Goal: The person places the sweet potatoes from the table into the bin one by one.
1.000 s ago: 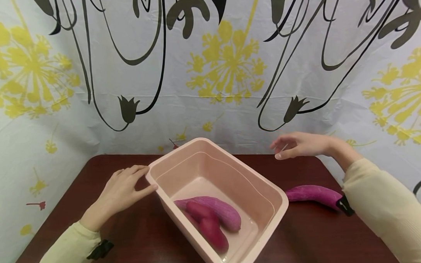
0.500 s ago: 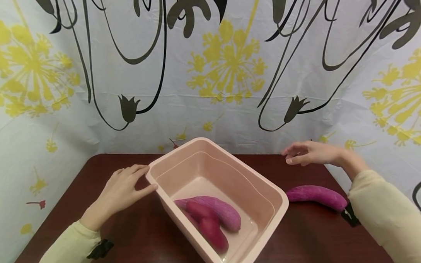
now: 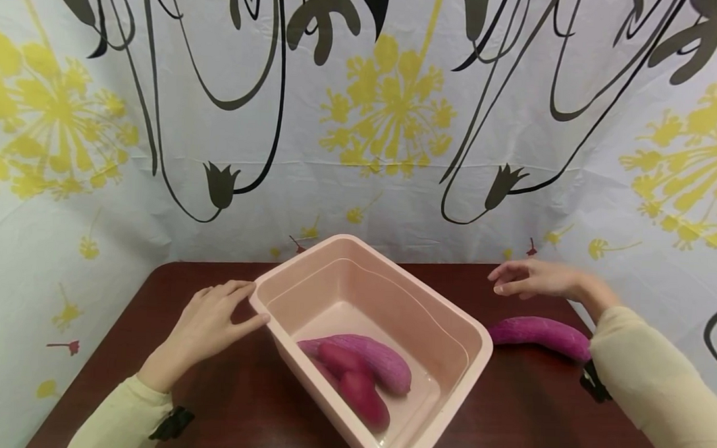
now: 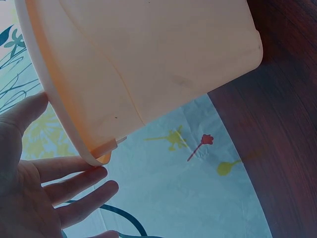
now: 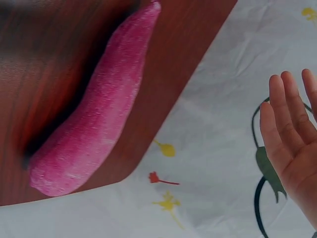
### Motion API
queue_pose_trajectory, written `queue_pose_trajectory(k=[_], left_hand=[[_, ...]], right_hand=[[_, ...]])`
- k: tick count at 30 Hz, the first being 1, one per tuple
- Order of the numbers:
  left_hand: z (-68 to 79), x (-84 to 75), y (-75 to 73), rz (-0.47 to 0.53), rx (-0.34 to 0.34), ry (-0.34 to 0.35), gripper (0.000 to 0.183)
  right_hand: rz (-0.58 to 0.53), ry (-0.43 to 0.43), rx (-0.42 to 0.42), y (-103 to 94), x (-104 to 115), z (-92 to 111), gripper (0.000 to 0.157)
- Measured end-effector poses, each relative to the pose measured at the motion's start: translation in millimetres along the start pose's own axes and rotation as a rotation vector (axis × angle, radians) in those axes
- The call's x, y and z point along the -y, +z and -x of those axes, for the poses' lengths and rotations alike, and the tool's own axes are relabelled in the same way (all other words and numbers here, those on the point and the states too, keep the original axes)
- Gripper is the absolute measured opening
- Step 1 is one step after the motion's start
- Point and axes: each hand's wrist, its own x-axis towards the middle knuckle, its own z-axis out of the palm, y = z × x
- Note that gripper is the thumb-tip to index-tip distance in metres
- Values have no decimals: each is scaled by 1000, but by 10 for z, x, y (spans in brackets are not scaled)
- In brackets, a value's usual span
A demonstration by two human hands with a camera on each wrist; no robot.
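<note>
A pink plastic basin (image 3: 392,278) stands turned at an angle on the table. Inside it lie a long purple sweet potato (image 3: 383,360) and dark red sweet potatoes (image 3: 364,399). At the basin's left corner my left hand (image 3: 215,321) touches the rim with thumb and index finger; the left wrist view shows the other fingers extended beside the rim. My right hand (image 3: 534,279) hovers right of the basin with fingers relaxed, holding nothing. Below it, another purple sweet potato (image 3: 538,334) lies on the table, partly covered by the sleeve; it shows whole in the right wrist view.
The dark red-brown table (image 3: 234,391) has its far edge against a white sheet (image 3: 359,204) printed with yellow and grey flowers. A black strap (image 3: 172,424) sits at the left cuff, and another black strap (image 3: 595,382) at the right.
My right hand has moved rightward and down, toward the purple sweet potato on the table. The left hand, the basin and the sweet potatoes have stayed in place.
</note>
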Motion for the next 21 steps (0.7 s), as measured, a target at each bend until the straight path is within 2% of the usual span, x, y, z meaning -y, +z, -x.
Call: queue_pose_trajectory(k=[7, 9, 16, 21], left_hand=[[-1, 0, -1, -3, -2, 3, 61], [-2, 2, 0, -3, 0, 3, 61], [-1, 7, 6, -5, 3, 0, 61], [2, 6, 5, -5, -2, -1, 61]], right_hand=[[15, 0, -20, 19, -237, -17, 42], [29, -3, -54, 34, -308, -27, 42], [182, -81, -189, 124, -521, -69, 36], [151, -72, -200, 147, -628, -79, 36]])
